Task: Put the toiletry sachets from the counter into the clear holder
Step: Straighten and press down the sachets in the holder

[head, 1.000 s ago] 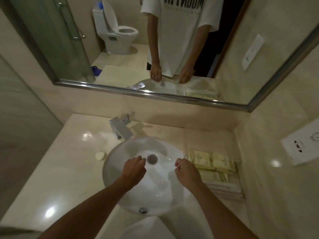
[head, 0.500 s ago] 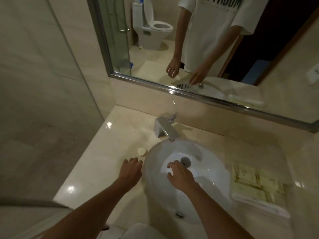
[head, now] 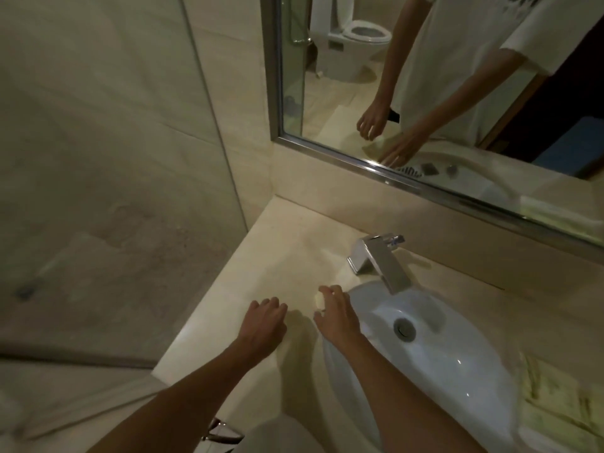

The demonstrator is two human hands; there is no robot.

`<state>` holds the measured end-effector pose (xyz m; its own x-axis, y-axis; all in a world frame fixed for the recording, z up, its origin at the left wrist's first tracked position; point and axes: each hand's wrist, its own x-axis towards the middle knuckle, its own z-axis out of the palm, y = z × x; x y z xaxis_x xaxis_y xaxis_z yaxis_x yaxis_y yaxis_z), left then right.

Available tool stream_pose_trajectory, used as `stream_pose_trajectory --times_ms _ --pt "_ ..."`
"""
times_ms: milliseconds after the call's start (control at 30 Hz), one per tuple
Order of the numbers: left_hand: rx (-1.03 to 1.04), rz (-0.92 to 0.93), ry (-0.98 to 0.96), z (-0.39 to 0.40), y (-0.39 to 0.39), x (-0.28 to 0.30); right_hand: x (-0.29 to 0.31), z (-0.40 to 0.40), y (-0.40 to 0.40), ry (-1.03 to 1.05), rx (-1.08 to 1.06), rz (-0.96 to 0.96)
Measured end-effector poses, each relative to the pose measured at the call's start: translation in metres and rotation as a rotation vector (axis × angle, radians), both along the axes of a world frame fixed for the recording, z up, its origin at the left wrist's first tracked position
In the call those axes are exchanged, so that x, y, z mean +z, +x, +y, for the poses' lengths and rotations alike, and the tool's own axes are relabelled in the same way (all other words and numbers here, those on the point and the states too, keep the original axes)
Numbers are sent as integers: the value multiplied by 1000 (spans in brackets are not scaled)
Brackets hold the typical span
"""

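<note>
Two hands over counter (head: 277, 256), left hand (head: 265, 318) grip loose, right hand (head: 336, 317) touching soap (head: 318, 300), lettering unreadable

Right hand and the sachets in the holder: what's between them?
Head view: the white sink basin spans the stretch between the right hand and the sachets; faucet stands behind.

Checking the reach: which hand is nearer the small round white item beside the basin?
Right. The right hand has fingertips at the small round white item; the left hand hovers further left.
</note>
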<state>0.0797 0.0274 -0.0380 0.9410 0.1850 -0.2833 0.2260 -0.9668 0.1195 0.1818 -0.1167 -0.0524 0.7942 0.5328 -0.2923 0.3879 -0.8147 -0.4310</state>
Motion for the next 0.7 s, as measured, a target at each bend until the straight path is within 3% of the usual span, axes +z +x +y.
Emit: stream_pose_trajectory --times_ms 100,400,700 --pt "-4 -11 -12 3 4 -2 -9 12 2 -23 -64 -2" --pt "-33 -55 -24 6 19 -2 -23 18 8 -34 1 -44" --pt "-111 -102 -65 -23 37 1 -11 -31 2 42 -82 -62"
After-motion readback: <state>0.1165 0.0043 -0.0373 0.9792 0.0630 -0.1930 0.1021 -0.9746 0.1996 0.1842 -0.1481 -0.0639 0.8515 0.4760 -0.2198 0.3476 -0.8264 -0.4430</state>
